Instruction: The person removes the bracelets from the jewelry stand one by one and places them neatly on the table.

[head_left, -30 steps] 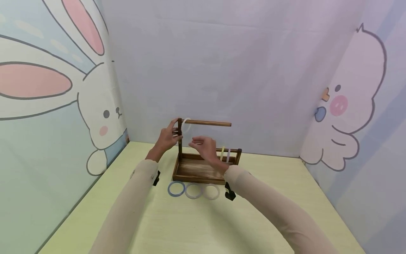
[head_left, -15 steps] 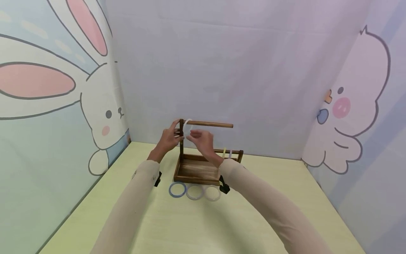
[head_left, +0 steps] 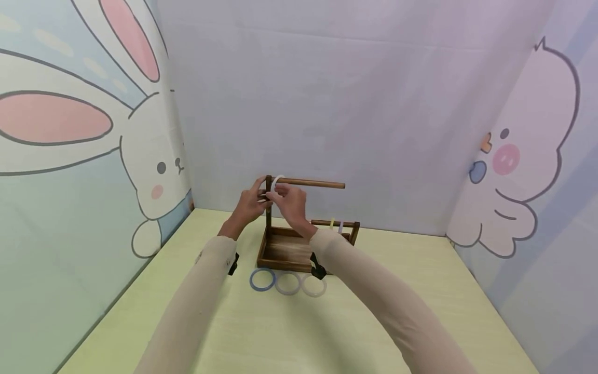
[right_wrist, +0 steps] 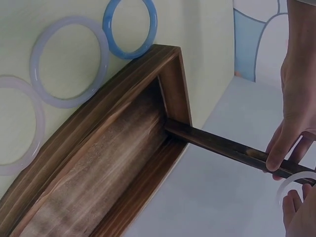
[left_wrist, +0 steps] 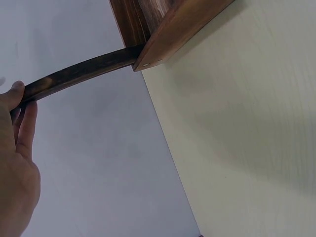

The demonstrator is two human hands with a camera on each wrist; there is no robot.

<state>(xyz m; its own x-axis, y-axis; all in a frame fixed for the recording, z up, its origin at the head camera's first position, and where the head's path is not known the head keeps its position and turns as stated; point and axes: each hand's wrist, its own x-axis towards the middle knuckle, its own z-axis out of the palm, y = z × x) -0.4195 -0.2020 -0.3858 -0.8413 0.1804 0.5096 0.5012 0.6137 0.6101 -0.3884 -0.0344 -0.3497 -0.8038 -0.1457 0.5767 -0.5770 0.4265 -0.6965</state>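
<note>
A dark wooden bangle stand (head_left: pixel 261 254) has a tray base, a tall left post (left_wrist: pixel 84 70) and a bar (head_left: pixel 313 183) reaching right from the post's top. My left hand (head_left: pixel 247 206) grips this post near its top, thumb on one side and fingers on the other. A whitish translucent bangle (right_wrist: pixel 290 180) hangs on the bar close beside the post. My right hand (head_left: pixel 293 205) pinches the bangle's lower part, its fingertips near those of the left hand. Fingers partly hide the bangle in the head view.
Blue (head_left: pixel 262 279), lavender (head_left: pixel 287 283) and pale (head_left: pixel 314 286) bangles lie in a row on the table before the tray. A yellow bangle (head_left: pixel 332 223) and a light purple bangle (head_left: pixel 340 227) hang on the stand's lower right bar (head_left: pixel 322 222). Curtains with cartoon animals surround the table.
My right hand has moved left and up to the hanging bangle, from a spot apart from it. The left hand keeps its grip on the post. The view has shifted slightly.
</note>
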